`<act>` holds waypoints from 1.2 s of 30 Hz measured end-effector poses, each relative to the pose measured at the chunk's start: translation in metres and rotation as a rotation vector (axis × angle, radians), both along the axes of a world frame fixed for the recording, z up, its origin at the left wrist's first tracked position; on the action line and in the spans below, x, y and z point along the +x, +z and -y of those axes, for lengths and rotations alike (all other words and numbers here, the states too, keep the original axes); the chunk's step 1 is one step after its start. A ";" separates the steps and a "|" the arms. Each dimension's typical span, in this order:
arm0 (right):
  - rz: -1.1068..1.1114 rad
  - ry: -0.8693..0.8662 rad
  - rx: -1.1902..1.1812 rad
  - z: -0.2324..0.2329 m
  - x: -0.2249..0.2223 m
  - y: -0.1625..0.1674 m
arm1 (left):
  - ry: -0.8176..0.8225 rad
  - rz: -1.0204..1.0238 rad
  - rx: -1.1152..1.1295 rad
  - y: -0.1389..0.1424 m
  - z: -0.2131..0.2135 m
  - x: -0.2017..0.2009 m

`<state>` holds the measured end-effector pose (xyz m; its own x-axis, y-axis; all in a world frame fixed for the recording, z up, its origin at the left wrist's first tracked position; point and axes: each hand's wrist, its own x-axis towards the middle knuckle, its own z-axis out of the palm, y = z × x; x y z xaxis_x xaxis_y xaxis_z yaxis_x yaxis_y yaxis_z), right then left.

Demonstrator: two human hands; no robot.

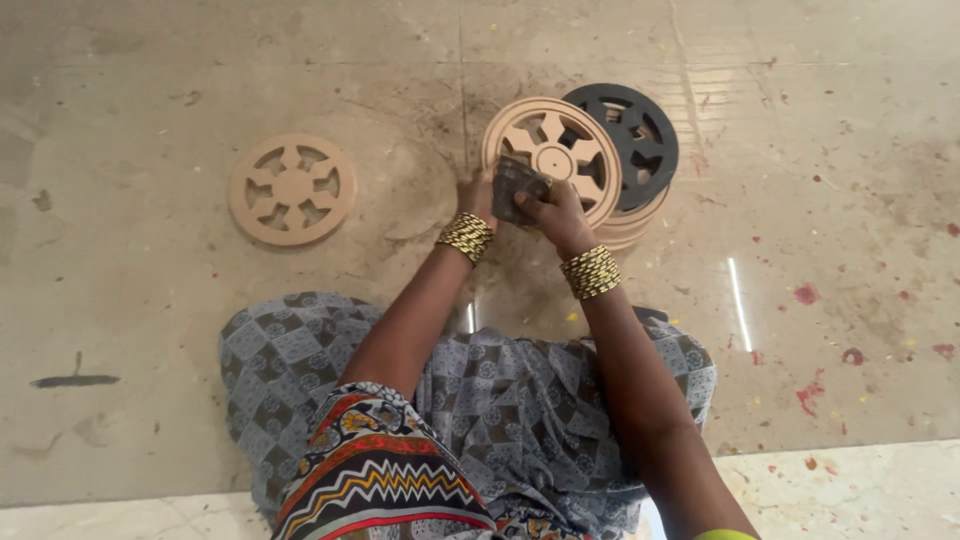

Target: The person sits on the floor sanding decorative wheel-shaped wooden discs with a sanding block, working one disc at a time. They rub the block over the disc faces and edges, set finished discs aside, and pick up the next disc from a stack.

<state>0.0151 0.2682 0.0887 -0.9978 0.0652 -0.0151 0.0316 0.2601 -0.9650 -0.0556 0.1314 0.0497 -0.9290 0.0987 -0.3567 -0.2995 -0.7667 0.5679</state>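
Observation:
A tan wooden wheel-shaped disc [556,150] with cut-out spokes stands tilted on edge in front of me. My left hand [479,193] grips its lower left rim. My right hand [553,214] presses a dark grey folded sheet, like sandpaper [516,186], against the disc's lower face. Both wrists wear gold bangles. Behind the tilted disc lies a low stack of similar tan discs [632,226] with a black disc [635,135] on top.
Another tan spoked disc [292,189] lies flat on the stone floor at the left. A faint dusty round mark [415,190] shows beside it. Red paint spots [812,390] dot the floor on the right. My patterned clothing [400,430] fills the lower middle.

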 end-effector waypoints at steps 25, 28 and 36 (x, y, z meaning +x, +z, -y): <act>-0.221 -0.203 0.561 0.113 0.000 -0.091 | 0.120 -0.496 -1.369 -0.023 0.099 0.018; -0.089 -0.177 0.494 0.116 -0.008 -0.103 | 0.145 -0.506 -1.361 -0.024 0.103 0.022; -0.545 -0.177 0.336 0.118 -0.008 -0.053 | 0.186 -0.822 -1.456 -0.012 0.113 0.069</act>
